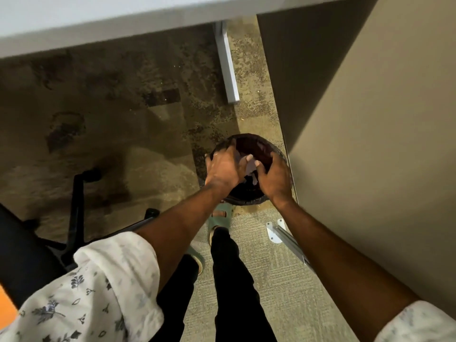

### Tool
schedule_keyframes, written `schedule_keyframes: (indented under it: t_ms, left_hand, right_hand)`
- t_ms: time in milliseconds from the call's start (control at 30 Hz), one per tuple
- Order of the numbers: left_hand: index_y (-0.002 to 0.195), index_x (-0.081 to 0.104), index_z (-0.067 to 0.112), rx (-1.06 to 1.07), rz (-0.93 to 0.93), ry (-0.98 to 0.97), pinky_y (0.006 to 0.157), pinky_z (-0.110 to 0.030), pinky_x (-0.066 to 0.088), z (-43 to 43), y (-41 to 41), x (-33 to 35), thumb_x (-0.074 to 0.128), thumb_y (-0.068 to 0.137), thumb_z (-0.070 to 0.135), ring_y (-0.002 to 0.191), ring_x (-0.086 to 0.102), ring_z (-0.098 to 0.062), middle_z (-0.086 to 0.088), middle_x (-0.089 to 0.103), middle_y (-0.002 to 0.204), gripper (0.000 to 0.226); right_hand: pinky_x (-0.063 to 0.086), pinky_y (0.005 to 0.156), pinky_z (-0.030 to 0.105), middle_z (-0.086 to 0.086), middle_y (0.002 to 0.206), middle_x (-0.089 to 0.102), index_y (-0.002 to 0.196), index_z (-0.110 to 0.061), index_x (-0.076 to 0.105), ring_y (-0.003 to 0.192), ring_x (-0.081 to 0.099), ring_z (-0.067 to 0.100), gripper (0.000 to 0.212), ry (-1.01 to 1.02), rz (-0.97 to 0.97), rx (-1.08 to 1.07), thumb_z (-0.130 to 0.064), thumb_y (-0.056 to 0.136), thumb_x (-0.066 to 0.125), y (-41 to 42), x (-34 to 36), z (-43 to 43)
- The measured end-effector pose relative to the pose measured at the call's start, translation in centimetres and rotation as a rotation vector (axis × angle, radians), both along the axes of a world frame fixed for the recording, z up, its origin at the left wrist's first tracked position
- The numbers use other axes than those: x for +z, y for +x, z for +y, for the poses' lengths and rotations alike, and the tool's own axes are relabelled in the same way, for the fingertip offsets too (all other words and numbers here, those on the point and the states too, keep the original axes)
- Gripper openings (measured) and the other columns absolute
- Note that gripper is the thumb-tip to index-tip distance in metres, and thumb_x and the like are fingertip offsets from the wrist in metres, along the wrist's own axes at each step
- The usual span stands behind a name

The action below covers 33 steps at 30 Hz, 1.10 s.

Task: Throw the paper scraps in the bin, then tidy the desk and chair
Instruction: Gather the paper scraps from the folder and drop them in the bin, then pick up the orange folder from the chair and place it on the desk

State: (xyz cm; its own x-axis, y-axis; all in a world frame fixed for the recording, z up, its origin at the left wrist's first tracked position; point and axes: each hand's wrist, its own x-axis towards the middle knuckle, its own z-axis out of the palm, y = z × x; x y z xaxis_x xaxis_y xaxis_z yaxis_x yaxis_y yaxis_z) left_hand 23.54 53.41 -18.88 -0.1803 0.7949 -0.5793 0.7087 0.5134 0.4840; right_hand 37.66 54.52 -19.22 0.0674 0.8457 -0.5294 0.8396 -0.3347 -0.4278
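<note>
stage: first step, dumping paper. Judging from the pose, scraps are going into the bin right now.
done: can't confirm any scraps already binned; the bin interior is dark. One pale patch on the far inner wall could be paper, too blurred to call.
left: finish the drop, then desk and chair, both apparently untouched.
bin [249,144]: dark, round, black liner, on the carpet [111,144] close to the beige partition [370,119], just ahead of the person's sandalled foot [220,218].
paper scraps [250,166]: pale pieces visible between the two hands, directly over the bin mouth. Whether they are pinched or already falling, can't tell; there's motion blur.
left hand [225,169]: over the near-left rim, fingers loosely spread, back of hand to camera. Fingertips appear to touch the scraps; no firm grip visible.
right hand [275,178]: over the near-right rim, fingers curled part way, thumb reaching toward the paper. Half open, not clenched.
hands together: close, facing each other with a small gap, paper in the gap. Reads as releasing or rubbing off bits, as a guess.
desk [74,18]: only the white front edge shows, top of view; surface not visible, so its state is unknown.
chair [74,208]: black wheeled base and seat at lower left, pulled out from the desk, well apart from the bin.
risk: light scraps could drift past the rim onto the carpet.
</note>
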Motion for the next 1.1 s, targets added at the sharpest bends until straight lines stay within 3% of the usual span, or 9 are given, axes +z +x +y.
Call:
schedule_keyframes:
  t_ms: [133, 267, 400, 533, 767, 1100]
  left_hand:
    - [0.143, 0.046, 0.015, 0.025, 0.014, 0.06, 0.125, -0.057, 0.014, -0.4, -1.9, 4.6, 0.043, 0.099, 0.057, 0.146, 0.035, -0.028, -0.01, 0.049, 0.149, 0.061]
    - [0.157, 0.028, 0.015, 0.091, -0.054, 0.105, 0.128, -0.047, 0.016, -0.9, -3.7, 9.6, 0.047, 0.1, 0.051, 0.156, 0.017, -0.025, -0.008, 0.028, 0.165, 0.07]
    - [0.16, 0.023, 0.016, 0.214, -0.128, 0.154, 0.128, -0.037, 0.015, -2.2, -6.1, 14.7, 0.05, 0.1, 0.049, 0.157, 0.011, -0.023, -0.008, 0.019, 0.168, 0.073]
    - [0.16, 0.023, 0.019, 0.334, -0.146, 0.197, 0.126, -0.038, 0.016, -4.1, -9.7, 19.3, 0.051, 0.1, 0.05, 0.158, 0.011, -0.021, -0.003, 0.016, 0.169, 0.073]
    - [0.159, 0.027, 0.015, 0.54, -0.077, 0.29, 0.128, -0.037, 0.018, -10.0, -20.2, 26.4, 0.053, 0.1, 0.046, 0.157, 0.016, -0.02, -0.005, 0.02, 0.168, 0.071]
    - [0.157, 0.033, 0.018, 0.986, 0.074, 0.419, 0.125, -0.038, 0.025, -27.3, -35.8, 29.9, 0.057, 0.098, 0.048, 0.154, 0.025, -0.019, -0.005, 0.03, 0.165, 0.071]
  right_hand:
    - [0.033, 0.116, 0.047, 0.02, 0.153, 0.04, 0.148, -0.002, 0.036, 0.143, 0.036, 0.036, 0.059, 0.091, -0.017, 0.069, -0.035, 0.102, 0.05, -1.4, 5.0, 0.1]
    - [0.027, 0.121, 0.043, 0.021, 0.158, 0.034, 0.151, -0.001, 0.033, 0.148, 0.03, 0.035, 0.062, 0.133, -0.033, 0.113, -0.036, 0.103, 0.048, -2.9, 10.6, 0.3]
    - [0.033, 0.119, 0.043, 0.018, 0.157, 0.036, 0.151, -0.006, 0.034, 0.145, 0.035, 0.034, 0.059, 0.166, -0.03, 0.131, -0.038, 0.103, 0.046, -5.0, 15.8, 0.5]
    - [0.039, 0.114, 0.045, 0.02, 0.149, 0.046, 0.146, -0.004, 0.041, 0.139, 0.043, 0.035, 0.055, 0.232, 0.042, 0.162, -0.036, 0.102, 0.049, -8.1, 19.6, 0.2]
    - [0.028, 0.121, 0.043, 0.019, 0.157, 0.036, 0.151, -0.003, 0.035, 0.147, 0.032, 0.033, 0.062, 0.223, 0.166, 0.254, -0.037, 0.102, 0.049, -18.0, 25.3, -2.6]
    - [0.028, 0.12, 0.039, 0.016, 0.153, 0.041, 0.149, -0.003, 0.037, 0.144, 0.036, 0.029, 0.059, 0.185, 0.361, 0.626, -0.034, 0.102, 0.052, -36.8, 28.3, -15.7]
